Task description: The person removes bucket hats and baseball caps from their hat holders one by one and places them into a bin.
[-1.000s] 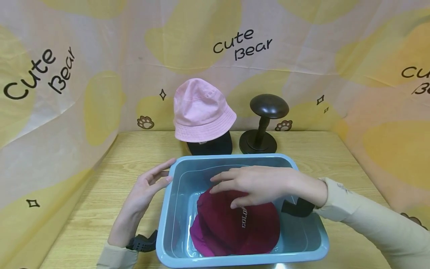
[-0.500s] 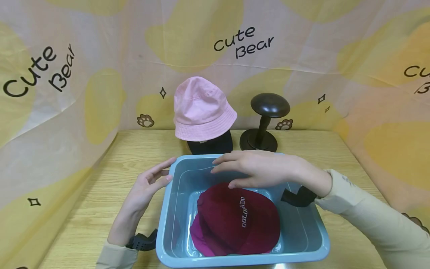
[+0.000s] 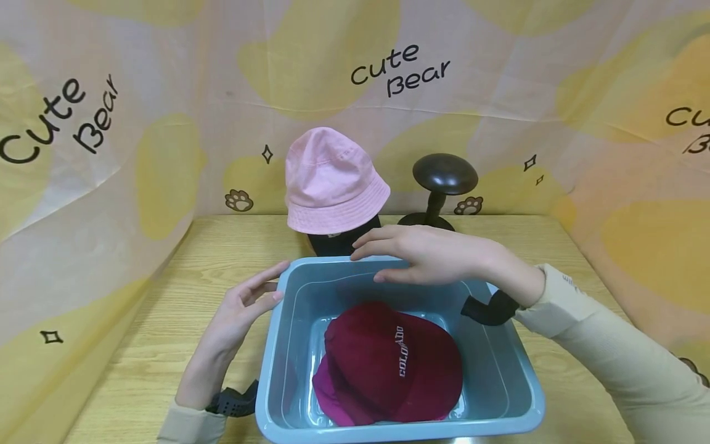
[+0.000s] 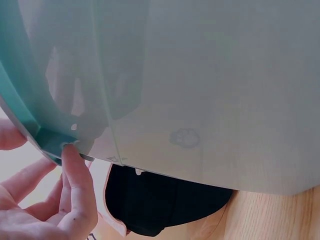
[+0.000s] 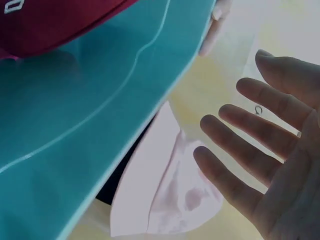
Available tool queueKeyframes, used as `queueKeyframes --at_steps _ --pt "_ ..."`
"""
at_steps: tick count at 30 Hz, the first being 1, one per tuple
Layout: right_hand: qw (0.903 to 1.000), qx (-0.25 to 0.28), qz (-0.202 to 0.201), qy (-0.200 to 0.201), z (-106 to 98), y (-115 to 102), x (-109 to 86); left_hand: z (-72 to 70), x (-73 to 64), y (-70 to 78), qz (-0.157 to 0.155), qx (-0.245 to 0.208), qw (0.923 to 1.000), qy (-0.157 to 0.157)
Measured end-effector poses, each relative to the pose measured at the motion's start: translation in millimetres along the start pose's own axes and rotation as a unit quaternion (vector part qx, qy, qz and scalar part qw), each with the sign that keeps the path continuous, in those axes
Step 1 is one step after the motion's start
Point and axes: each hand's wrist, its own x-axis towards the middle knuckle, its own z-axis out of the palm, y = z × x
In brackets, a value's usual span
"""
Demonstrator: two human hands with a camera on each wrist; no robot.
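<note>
A blue plastic basin (image 3: pixel 499 382) stands at the front of the table. In it lies a dark red cap (image 3: pixel 377 357) with white COLORADO lettering, on top of a magenta one (image 3: pixel 333 394). My left hand (image 3: pixel 246 308) holds the basin's far left corner, thumb and index finger at the rim; the left wrist view shows the thumb (image 4: pixel 77 180) against the lip. Above the basin's far rim hovers my right hand (image 3: pixel 432 253), fingers spread and holding nothing. Behind that rim sits a pink bucket hat (image 3: pixel 335 179) above a black cap (image 3: pixel 346 240), which the basin and right hand partly hide.
A dark mushroom-shaped hat stand (image 3: pixel 444 174) is at the back right, its base partly behind my right hand. A printed cloth (image 3: pixel 499 74) hangs behind and at both sides of the wooden table (image 3: pixel 222 246).
My right hand has risen off the dark red cap and moved away from me to the basin's far rim, uncovering the cap's lettering. The left hand stays at the corner.
</note>
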Motion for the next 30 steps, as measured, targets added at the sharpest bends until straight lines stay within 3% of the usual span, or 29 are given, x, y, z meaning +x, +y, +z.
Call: queueKeyframes --at_steps 6,14,23,30 --pt "0.9994 0.002 -0.001 0.036 -6.9 4.8 3.1 -1.0 0.4 -1.7 0.008 -0.002 1.0000 -0.002" --pt "0.9987 0.009 -0.002 0.050 -11.9 8.4 8.9 -0.9 1.5 -3.8 -0.008 0.001 1.0000 0.002" --pt "0.9962 -0.005 -0.032 0.080 -21.5 8.8 12.7 1.9 0.0 -0.6 -0.006 -0.004 1.0000 -0.002" --pt "0.9953 0.013 -0.020 0.094 -32.7 11.1 21.0 1.8 -2.3 1.1 0.001 0.006 1.0000 0.001"
